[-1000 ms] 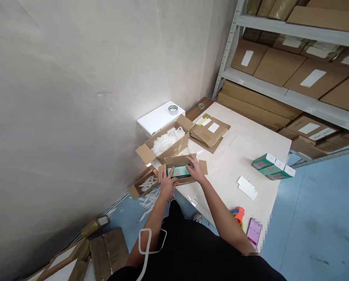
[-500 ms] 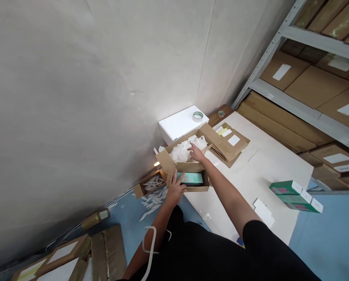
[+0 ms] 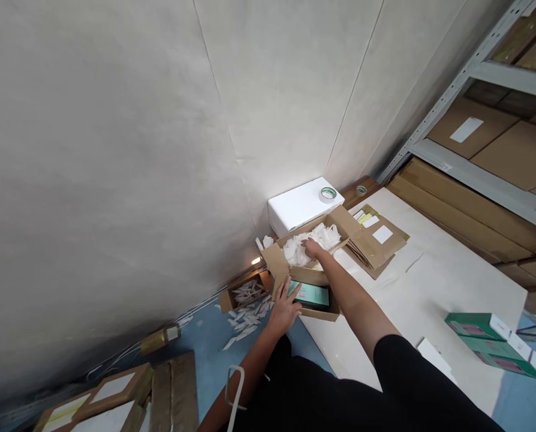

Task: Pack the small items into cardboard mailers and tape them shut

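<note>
- My left hand (image 3: 286,309) lies flat with fingers spread on the 9 o'clock edge of the small carton (image 3: 313,276), gripping nothing.
- The green box (image 3: 312,294) lies inside that carton, at the desk (image 3: 430,288) corner.
- My right hand (image 3: 313,247) is in the white filler (image 3: 328,234) of the open carton (image 3: 277,264) at 12 o'clock. I cannot tell whether it holds any.

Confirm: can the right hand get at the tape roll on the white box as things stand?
Probably yes. The right hand is in the carton of white filler, right beside the white box. The tape roll lies uncovered on top; only the carton's raised flap stands between.
</note>
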{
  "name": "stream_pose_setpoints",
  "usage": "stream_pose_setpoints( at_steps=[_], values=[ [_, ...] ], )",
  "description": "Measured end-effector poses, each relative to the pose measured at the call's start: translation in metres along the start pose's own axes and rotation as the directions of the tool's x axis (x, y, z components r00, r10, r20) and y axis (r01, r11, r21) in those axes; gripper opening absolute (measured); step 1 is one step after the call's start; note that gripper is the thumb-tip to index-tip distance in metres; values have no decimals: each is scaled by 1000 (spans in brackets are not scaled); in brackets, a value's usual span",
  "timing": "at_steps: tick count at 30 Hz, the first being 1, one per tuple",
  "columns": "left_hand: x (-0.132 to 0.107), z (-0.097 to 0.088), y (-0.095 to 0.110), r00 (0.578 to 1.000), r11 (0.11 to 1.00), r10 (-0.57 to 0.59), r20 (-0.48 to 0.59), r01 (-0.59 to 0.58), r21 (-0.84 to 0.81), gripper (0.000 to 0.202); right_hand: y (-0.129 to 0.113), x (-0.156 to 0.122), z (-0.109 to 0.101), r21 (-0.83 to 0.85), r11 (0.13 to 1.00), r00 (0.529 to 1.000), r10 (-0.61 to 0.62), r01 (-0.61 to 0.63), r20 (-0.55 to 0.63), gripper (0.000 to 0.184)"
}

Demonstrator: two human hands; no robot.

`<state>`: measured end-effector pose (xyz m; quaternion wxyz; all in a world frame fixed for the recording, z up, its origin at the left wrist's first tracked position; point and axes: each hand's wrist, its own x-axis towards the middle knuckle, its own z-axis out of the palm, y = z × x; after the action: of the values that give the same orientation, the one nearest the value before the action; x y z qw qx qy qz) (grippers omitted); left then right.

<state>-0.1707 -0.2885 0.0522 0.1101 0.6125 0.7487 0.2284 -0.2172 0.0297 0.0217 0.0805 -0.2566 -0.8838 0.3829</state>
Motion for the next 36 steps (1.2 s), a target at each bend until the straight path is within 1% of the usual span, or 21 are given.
stream_pose_setpoints(
  at_steps=[3,5,7,10,12,14,15,17,19,20,21,24,25,26,27,31,34,36],
  values=[
    [1,1,1,1000,1000,3,-7,-3,5,4,-6,-9,-13,6,1000,999,-31,31,31,39],
    [3,2,4,1000,1000,1,-12,-1,7,4,-10,-20,-27,40,995,996,-89,89,5,44],
    [5,3,10,1000,1000,-3,-21,3,13,4,-16,-37,-43,86,986,988,-137,143,-72,44],
    [7,6,24,999,1000,-4,-41,5,31,4,-23,-76,-70,121,977,961,-146,178,-235,38],
    [9,9,36,999,999,7,-49,-5,43,5,-26,-113,-88,119,972,928,-153,203,-339,33],
    [11,12,51,999,998,23,-50,-20,57,7,-26,-157,-103,107,969,891,-158,223,-426,30],
    [12,14,60,998,998,33,-47,-30,64,8,-25,-181,-109,102,972,874,-141,211,-464,32],
    [15,19,78,998,996,52,-40,-48,81,8,-21,-232,-116,105,985,845,-62,139,-531,43],
    [19,27,96,997,993,76,-31,-72,96,8,-13,-281,-118,119,992,826,27,48,-562,56],
    [21,32,106,995,991,93,-25,-90,101,7,-8,-304,-117,124,992,826,57,15,-561,57],
    [23,37,115,994,989,112,-18,-109,103,7,-2,-326,-115,125,992,836,71,-3,-544,55],
    [29,52,142,985,981,171,11,-171,95,8,18,-382,-109,138,990,901,48,14,-431,52],
    [30,58,151,982,978,189,23,-190,89,9,26,-399,-108,154,988,913,44,21,-406,55],
    [32,63,159,978,975,205,35,-207,81,10,33,-414,-109,177,984,914,58,16,-401,58],
    [34,68,167,974,972,220,47,-223,73,10,40,-429,-112,206,979,904,90,-2,-417,61],
    [42,87,194,959,960,270,92,-275,47,10,58,-480,-130,308,946,813,258,-102,-523,57],
    [49,96,208,941,946,317,122,-323,37,11,61,-505,-142,325,936,753,311,-135,-580,54],
    [55,102,213,922,930,359,145,-367,30,11,60,-515,-145,336,929,708,339,-151,-619,54]
  ],
)
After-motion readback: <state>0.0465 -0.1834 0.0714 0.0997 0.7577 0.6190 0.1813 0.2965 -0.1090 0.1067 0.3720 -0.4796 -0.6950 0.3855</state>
